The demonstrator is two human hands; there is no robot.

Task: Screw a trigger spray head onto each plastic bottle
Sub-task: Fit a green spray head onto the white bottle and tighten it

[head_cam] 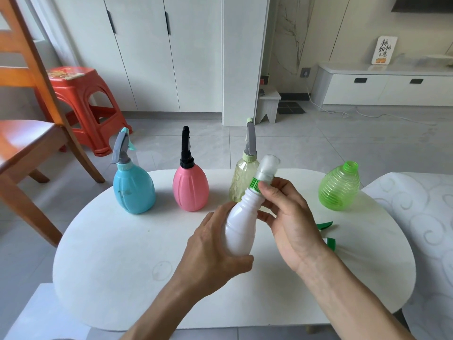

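Note:
My left hand (pixel 213 251) grips the body of a white plastic bottle (pixel 241 224), held tilted above the white table (pixel 122 253). My right hand (pixel 289 222) pinches the bottle's green collar (pixel 255 184), under a clear white spray head (pixel 267 168). At the table's far side stand a blue bottle (pixel 133 190), a pink bottle (pixel 190 190) and a pale yellow bottle (pixel 241 177), each with a trigger head on. A green ribbed bottle (pixel 339 188) stands at the right with an open neck. A green trigger head (pixel 327 233) lies behind my right hand, partly hidden.
A wooden chair (pixel 27 143) and a red plastic stool (pixel 83 104) stand to the left of the table. A patterned white surface (pixel 421 217) adjoins the table on the right. White cupboards and a low cabinet line the far wall.

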